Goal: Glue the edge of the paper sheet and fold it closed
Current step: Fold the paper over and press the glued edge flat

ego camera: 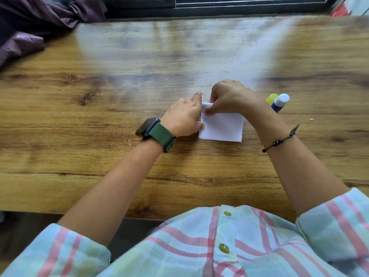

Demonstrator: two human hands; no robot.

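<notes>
Both hands over paper's (223,126) far edge.

This looks like a room in a home, set up for a small craft job. A wood-grain counter (99,96) stands against a dark-framed window (199,5) along its far edge. Purple cloth (36,23), perhaps a curtain, bunches at the far left corner. A glue stick (280,102) lies towards the right side, beside a folded paper sheet (223,126).
</notes>
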